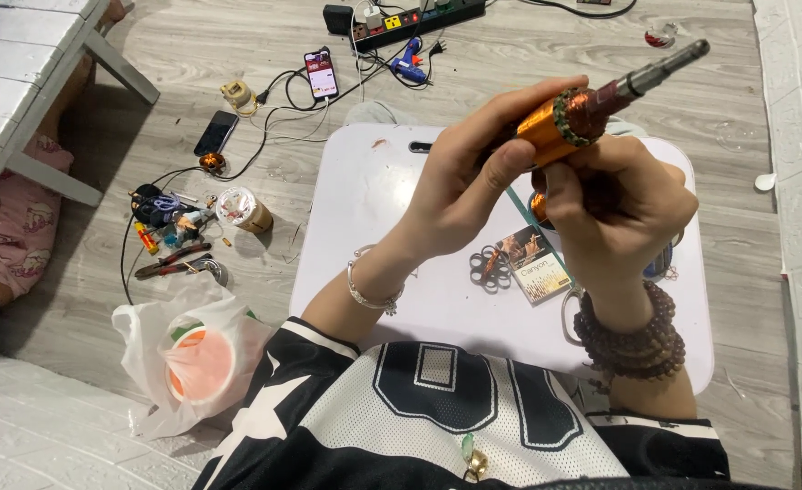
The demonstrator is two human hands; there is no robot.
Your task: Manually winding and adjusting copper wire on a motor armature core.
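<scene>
Both my hands hold a motor armature (571,116) up over a small white table (373,209). It is wound with copper wire, and its steel shaft (664,68) points up to the right. My left hand (469,177) wraps around the armature's lower end, thumb pressed on the copper winding. My right hand (614,204) grips it from below and the right, fingers curled against the winding's end. A silver bracelet (371,292) circles my left wrist and dark wooden beads (632,340) my right.
A small printed box (532,263) and a dark ring-shaped part (490,269) lie on the table. On the floor to the left are pliers (176,261), a tape roll (237,209), two phones (321,73), cables, a power strip (410,23) and a white plastic bag (192,358).
</scene>
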